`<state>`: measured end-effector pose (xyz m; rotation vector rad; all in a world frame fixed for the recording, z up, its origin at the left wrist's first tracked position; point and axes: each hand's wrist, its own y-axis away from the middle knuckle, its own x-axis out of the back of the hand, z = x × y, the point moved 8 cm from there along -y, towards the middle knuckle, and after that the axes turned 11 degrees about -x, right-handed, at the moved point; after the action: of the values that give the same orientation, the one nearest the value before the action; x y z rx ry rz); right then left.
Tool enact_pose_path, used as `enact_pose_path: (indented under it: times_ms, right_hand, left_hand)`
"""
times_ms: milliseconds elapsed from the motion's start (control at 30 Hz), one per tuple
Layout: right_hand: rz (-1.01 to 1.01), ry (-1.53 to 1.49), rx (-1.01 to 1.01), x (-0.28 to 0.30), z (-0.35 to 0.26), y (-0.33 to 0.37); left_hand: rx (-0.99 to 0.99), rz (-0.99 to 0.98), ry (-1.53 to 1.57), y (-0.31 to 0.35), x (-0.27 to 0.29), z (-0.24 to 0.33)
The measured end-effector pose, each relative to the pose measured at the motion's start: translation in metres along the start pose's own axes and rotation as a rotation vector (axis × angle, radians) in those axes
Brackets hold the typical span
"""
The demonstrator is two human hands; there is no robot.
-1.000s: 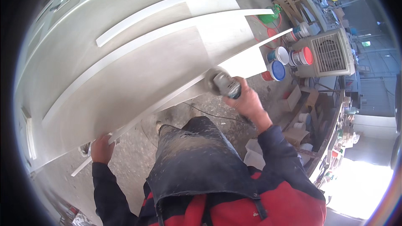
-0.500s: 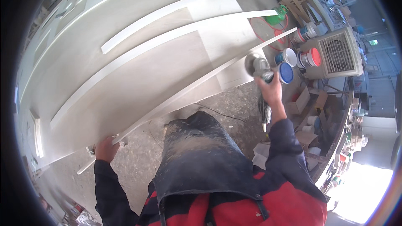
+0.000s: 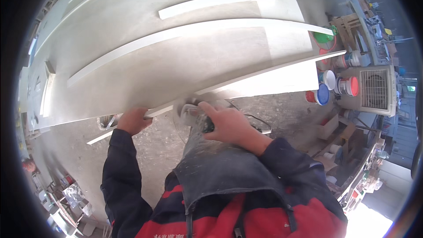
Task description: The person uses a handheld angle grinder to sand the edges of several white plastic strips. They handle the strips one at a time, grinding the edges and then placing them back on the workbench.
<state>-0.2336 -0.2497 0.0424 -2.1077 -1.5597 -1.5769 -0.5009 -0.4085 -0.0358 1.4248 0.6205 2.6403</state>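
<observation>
A long white strip (image 3: 273,67) lies slantwise over the near edge of a broad pale table (image 3: 172,70). My left hand (image 3: 132,121) is closed round the strip's near left end. In my right hand (image 3: 229,125) is an angle grinder (image 3: 190,109), gripped by its dark body in front of my dusty apron (image 3: 220,167). The grinder's round disc is blurred and sits against or very close to the strip's edge, a short way right of my left hand; contact cannot be made out. Pale dust hazes the table behind it.
A long curved white strip (image 3: 189,27) and a shorter one (image 3: 211,3) lie farther back on the table. Beyond its right end stand a blue-lidded bucket (image 3: 323,94), a red-lidded bucket (image 3: 352,86) and a boxy fan unit (image 3: 374,90). A dark cable (image 3: 255,118) trails over the floor.
My right hand has brought the grinder from the strip's far right end leftward to near my left hand. The view has turned, shifting the table; my left hand still holds the strip's end.
</observation>
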Motion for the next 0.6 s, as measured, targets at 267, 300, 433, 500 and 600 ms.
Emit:
enact_pose_path:
  times_ms: [267,300,433,500,600]
  right_hand:
    - [0.136,-0.072,-0.343,0.054,0.085,0.023]
    - [0.165,-0.078,-0.381,0.065,0.101,0.028]
    - [0.294,-0.070,-0.524,0.107,0.167,0.046]
    - [0.374,-0.058,-0.575,0.126,0.198,0.057]
    - [0.468,-0.100,-0.637,0.148,0.243,0.070]
  left_hand:
    - [-0.040,-0.010,0.000,-0.003,0.001,0.001]
    - [-0.035,0.003,-0.016,-0.002,0.003,0.002]
    - [-0.043,0.040,-0.040,-0.001,-0.003,-0.003]
    - [-0.014,0.003,-0.032,-0.004,0.000,-0.004]
    - [-0.023,0.017,-0.050,-0.005,-0.004,-0.010]
